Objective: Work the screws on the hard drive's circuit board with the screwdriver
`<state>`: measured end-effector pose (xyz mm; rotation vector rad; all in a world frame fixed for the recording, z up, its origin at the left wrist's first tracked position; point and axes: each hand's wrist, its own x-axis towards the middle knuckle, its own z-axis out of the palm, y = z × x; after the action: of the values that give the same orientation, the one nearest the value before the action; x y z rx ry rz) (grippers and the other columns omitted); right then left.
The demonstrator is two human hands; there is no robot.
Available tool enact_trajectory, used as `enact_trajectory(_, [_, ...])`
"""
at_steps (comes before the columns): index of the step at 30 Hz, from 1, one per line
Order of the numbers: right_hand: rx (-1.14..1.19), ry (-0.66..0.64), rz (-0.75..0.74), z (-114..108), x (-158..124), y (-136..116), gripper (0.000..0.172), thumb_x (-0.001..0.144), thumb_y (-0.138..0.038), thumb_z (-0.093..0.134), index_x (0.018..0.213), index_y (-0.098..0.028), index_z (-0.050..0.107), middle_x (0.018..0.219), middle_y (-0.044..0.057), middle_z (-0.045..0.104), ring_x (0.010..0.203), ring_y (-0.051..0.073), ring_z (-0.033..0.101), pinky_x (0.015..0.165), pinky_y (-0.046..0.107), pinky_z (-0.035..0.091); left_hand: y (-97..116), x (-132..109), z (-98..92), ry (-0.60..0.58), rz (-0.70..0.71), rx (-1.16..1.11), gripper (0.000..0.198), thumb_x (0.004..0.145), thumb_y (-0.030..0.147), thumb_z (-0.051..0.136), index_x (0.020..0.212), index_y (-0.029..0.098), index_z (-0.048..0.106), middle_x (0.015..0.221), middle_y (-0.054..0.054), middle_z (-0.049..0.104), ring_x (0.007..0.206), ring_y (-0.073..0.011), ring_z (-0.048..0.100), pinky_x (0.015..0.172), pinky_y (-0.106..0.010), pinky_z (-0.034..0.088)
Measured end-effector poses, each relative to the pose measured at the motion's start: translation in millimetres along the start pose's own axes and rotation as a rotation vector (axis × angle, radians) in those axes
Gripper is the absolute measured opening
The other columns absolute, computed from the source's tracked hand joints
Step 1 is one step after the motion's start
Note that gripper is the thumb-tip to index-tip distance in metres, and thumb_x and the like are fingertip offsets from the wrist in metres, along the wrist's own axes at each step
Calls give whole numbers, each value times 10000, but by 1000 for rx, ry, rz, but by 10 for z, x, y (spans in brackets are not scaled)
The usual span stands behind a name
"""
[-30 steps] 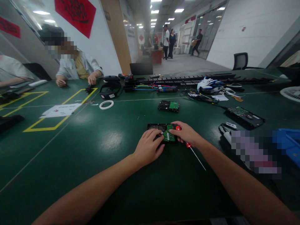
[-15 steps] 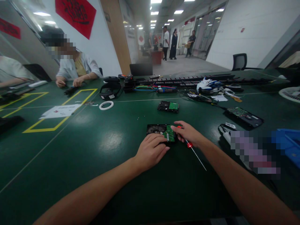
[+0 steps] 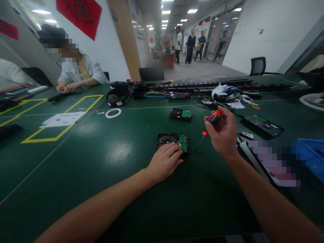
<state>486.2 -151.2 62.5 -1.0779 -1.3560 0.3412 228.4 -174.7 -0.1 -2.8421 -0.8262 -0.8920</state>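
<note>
The person's left hand (image 3: pixel 165 162) lies flat with fingers stretched out and close together, fingertips pressing on the near edge of a hard drive (image 3: pixel 169 138), while the right hand (image 3: pixel 224 135) is raised to the right of it, clamped around the handle of a screwdriver (image 3: pixel 214 117). Both work over a wide dark-green table (image 3: pixel 106 168) marked with yellow tape lines, where a co-worker (image 3: pixel 81 69) in a light shirt sits at the far left. A sheet of paper (image 3: pixel 62 119) lies inside the yellow outline. The hard drive sits near the middle of the table, straight ahead of the person, underside up: a black casing with a green circuit board across its right part. A second drive (image 3: pixel 181 114) of the same look lies farther back, well apart from the first. The screwdriver has a black and red grip and a red collar, and its thin shaft slants down and left toward the drive's right edge, the tip above the table. A white tape ring (image 3: pixel 113 113) rests far left of the drives.
</note>
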Motion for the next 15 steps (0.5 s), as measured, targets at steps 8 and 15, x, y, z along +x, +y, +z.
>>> enact_trajectory(8, [-135, -143, -212, 52, -96, -14, 749, 888, -212, 720, 1543, -354, 387, 1378, 94, 612, 1059, 271, 746, 938, 502, 661, 17, 88, 98, -159, -61, 70, 430, 1044, 284, 542, 1454, 156, 555, 1505, -150, 597, 1379, -323, 561, 1123, -518, 488])
enact_trajectory(15, [-205, -62, -204, 24, -114, 6, 865, 887, -266, 725, 1612, -383, 269, 1484, 107, 554, 1030, 271, 747, 866, 479, 677, -26, 99, 31, -159, -36, 10, 291, 1050, 247, 534, 1314, 206, 650, 1425, -84, 672, 1298, -268, 623, 1077, -470, 482])
